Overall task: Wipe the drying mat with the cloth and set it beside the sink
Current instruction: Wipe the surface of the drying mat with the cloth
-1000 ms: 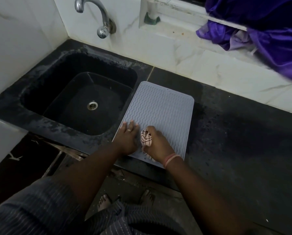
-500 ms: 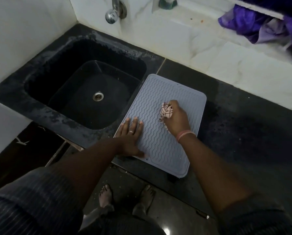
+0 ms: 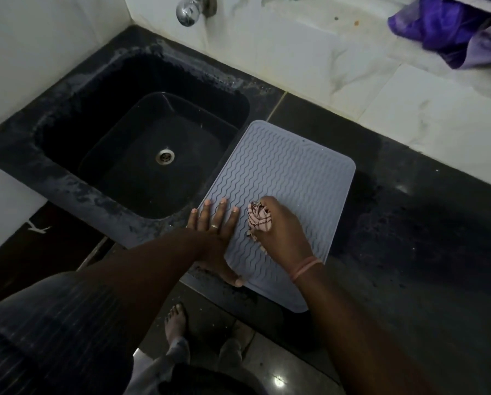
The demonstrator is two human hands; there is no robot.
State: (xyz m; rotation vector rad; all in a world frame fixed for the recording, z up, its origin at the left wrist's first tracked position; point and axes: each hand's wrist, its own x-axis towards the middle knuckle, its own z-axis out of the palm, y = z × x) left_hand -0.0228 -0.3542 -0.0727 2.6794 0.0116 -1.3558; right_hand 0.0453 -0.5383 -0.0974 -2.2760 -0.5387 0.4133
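Grey rectangular silicone drying mat point(image 3: 289, 178) with wavy ridges lies flat on the black stone counter point(image 3: 424, 229), its left edge just beside the black rectangular sink point(image 3: 67, 178) and its near end reaching the counter's front edge. On the mat's near-left part the left hand point(image 3: 215, 232) rests palm down, fingers straight and spread, a ring on one finger. Just to its right, the right hand point(image 3: 281, 232) has its fingers curled tight round a bunched pink cloth with dark lines point(image 3: 257, 219), pressing it onto the mat. A chrome tap point(image 3: 188, 11) juts from the white wall above the sink.
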